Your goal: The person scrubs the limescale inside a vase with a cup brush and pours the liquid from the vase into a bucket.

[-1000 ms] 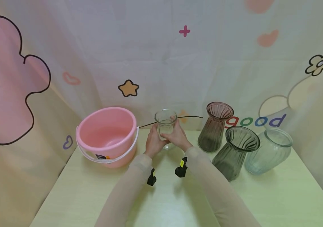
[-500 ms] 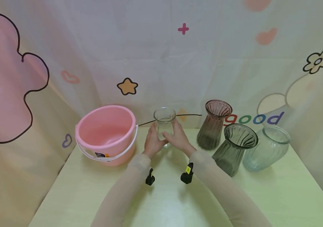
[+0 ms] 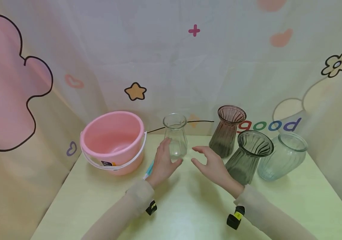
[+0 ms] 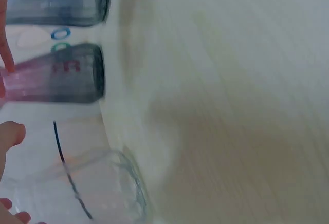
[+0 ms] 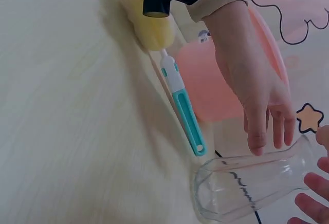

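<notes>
A clear glass vase (image 3: 175, 146) stands upright at the back middle of the table, and no hand grips it. My left hand (image 3: 162, 163) is just in front of its left side, fingers loosely extended; I cannot tell if they touch the glass. My right hand (image 3: 211, 165) is apart from the vase, to its right, thumb and fingers spread with nothing between them. A sponge brush (image 5: 186, 116) with a teal and white handle and a yellow head lies on the table. In the head view my left arm hides most of it.
To the left stands a pink bucket (image 3: 135, 160) with a white handle. On the right are a reddish ribbed vase (image 3: 225, 136), a dark grey one (image 3: 244, 165) and a pale bluish glass jar (image 3: 282, 163). A printed curtain (image 3: 171, 66) hangs behind the table.
Both hands held the clear vase before and have let go of it. My right hand has drawn back to the right, my left hand down towards me. The vase stands free.
</notes>
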Tool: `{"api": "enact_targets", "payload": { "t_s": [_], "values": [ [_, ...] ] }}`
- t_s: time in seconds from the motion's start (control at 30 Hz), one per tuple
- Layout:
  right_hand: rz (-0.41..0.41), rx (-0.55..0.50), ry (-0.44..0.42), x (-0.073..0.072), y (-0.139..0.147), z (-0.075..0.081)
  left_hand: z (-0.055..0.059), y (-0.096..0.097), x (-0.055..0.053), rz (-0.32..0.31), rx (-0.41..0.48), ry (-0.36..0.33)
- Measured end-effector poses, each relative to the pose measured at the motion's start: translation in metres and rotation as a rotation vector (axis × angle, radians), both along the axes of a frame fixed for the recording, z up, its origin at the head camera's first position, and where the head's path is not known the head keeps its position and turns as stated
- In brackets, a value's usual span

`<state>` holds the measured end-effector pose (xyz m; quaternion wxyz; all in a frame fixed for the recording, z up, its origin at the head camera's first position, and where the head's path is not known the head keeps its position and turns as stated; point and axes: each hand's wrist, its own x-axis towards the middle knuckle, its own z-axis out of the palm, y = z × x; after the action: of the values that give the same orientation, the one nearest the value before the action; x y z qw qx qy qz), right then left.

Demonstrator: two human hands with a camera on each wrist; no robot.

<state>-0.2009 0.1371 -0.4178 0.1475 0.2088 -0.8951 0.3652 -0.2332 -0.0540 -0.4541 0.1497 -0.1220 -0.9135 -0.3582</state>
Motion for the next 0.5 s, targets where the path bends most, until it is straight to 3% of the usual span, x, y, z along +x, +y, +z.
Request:
{"api": "enact_targets", "payload": {
  "t_s": [0.17, 0.33, 0.5],
  "values": [
    [-0.048, -0.006, 0.108, 0.026, 0.028, 0.008, 0.000, 0.026, 0.017, -0.169, -0.008, -0.045],
    [-0.144, -0.015, 0.210, 0.043, 0.058, 0.003, 0.001, 0.054, 0.029, -0.299, -0.004, -0.107],
    [-0.259, -0.061, 0.180, 0.057, 0.087, -0.009, 0.001, 0.081, 0.033, -0.387, -0.009, -0.153]
  ]
}}
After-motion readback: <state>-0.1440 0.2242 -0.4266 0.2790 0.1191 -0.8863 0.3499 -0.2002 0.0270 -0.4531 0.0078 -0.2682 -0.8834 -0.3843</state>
